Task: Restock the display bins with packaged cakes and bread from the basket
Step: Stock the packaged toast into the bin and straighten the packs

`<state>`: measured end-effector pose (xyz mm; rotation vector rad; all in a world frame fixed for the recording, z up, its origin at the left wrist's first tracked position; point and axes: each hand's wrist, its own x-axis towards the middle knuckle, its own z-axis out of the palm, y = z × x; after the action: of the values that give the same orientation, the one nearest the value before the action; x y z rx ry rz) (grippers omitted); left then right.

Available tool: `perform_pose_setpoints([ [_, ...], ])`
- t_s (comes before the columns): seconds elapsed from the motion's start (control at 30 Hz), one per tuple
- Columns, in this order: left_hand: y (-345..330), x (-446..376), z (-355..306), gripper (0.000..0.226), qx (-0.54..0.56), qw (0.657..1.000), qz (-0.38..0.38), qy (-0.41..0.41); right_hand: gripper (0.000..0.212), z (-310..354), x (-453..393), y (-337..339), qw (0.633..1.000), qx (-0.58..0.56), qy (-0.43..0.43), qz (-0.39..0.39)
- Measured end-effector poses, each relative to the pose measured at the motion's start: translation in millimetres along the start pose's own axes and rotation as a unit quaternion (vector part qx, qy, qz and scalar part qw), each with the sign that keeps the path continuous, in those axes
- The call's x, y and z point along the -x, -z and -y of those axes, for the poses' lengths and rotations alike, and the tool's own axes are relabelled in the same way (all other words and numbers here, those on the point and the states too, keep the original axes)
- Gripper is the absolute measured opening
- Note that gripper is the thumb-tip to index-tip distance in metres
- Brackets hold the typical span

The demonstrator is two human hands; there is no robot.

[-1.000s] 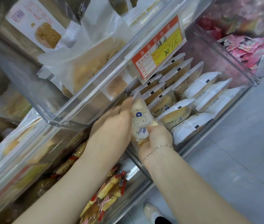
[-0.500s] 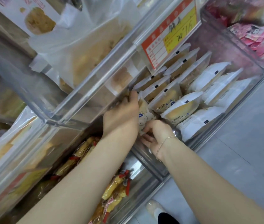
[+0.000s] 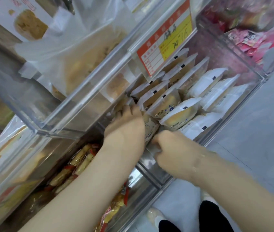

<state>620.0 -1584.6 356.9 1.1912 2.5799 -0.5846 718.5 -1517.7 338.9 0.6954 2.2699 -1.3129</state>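
Our left fingers (image 3: 124,111) lie flat and close together against the near end of the rows of packets, pressing on the cake packet (image 3: 150,129) with the cartoon print, while the left hand (image 3: 126,131) covers its left edge. Our right fingers (image 3: 158,143) are curled in narrow at the packet's lower corner; motion blur keeps us from telling whether they pinch the wrapper or only touch it. The right hand (image 3: 174,153) sits just beside the left, at the near wall of the clear display bin (image 3: 250,91). The packet stands tilted at the near left corner of that bin, touching the first of the white-wrapped cakes (image 3: 178,114) that fill it in leaning rows toward the far wall. A red and yellow price tag (image 3: 164,42) hangs from the shelf front above the bin's far left side. Left of the bin and higher, another clear bin (image 3: 76,104) holds bread in pale bags (image 3: 76,52). Below the left of the bin, under our left forearm, lie yellow and red wrapped snacks (image 3: 77,164). To the right beyond the bin, a further compartment holds pink packets (image 3: 253,42). Below the bin we see grey floor (image 3: 258,164) and our shoe (image 3: 154,215). The basket is out of view.
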Motion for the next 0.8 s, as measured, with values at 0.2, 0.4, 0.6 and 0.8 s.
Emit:
perform_pose_setpoints([
  [0.2, -19, 15, -16, 0.035, 0.273, 0.962, 0.006, -0.027, 0.043, -55, 28, 71, 0.893, 0.427, 0.131, -0.052],
  [0.4, -38, -14, -59, 0.019, 0.639, 0.732, 0.191, 0.138, 0.038, -68, 12, 94, 0.926, 0.345, 0.151, -0.003],
  [0.6, -46, -16, -92, 0.059, 0.782, 0.549, 0.104, 0.277, 0.034, -56, -10, 93, 0.857, 0.488, 0.163, 0.023],
  [0.8, -44, -24, -89, 0.043, 0.803, 0.497, 0.132, 0.300, 0.027, -50, -36, 87, 0.746, 0.588, 0.310, -0.035],
])
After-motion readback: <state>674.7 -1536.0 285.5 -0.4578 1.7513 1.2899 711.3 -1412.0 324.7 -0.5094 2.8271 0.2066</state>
